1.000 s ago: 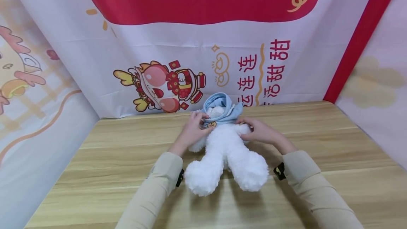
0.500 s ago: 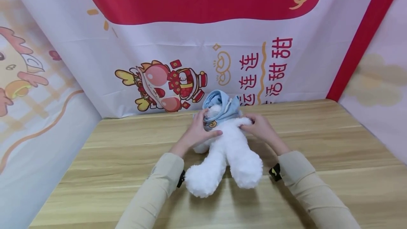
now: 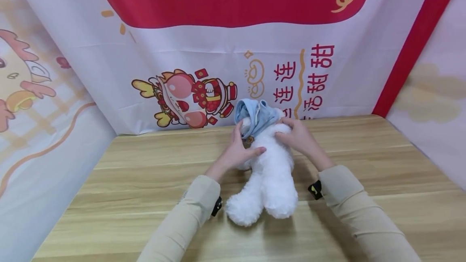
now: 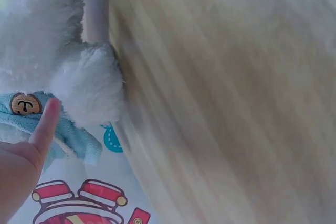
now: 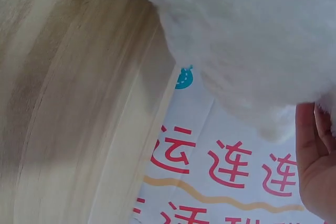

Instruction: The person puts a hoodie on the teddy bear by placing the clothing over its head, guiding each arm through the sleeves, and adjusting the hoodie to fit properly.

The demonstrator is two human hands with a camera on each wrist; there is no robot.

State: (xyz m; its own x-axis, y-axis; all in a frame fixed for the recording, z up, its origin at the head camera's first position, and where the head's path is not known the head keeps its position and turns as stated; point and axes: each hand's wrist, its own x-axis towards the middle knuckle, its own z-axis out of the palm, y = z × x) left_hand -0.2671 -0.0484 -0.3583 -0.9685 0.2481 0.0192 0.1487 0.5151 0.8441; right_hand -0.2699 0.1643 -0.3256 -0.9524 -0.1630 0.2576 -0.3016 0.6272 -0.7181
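A white fluffy plush toy (image 3: 274,169) with a light blue cloth (image 3: 263,121) about its head is held at the wooden table's back edge, legs toward the camera. My left hand (image 3: 238,151) grips its left side in the head view, thumb across the chest and fingers by the cloth. In the left wrist view a finger of my left hand (image 4: 23,166) lies beside the brown bear-face badge (image 4: 25,104). My right hand (image 3: 300,137) holds the toy near its upper right limb; in the right wrist view the fur (image 5: 252,40) hides the fingertips of my right hand (image 5: 319,166).
The wooden table (image 3: 145,181) extends around the toy. Directly behind stands a white and red printed cloth backdrop (image 3: 204,43), close to the toy's head. More printed cloth hangs at the left (image 3: 40,132) and right (image 3: 433,104).
The toy has turned partly onto its side and shifted slightly right, its legs closer together. My left hand has moved right with it, its thumb farther across the chest.
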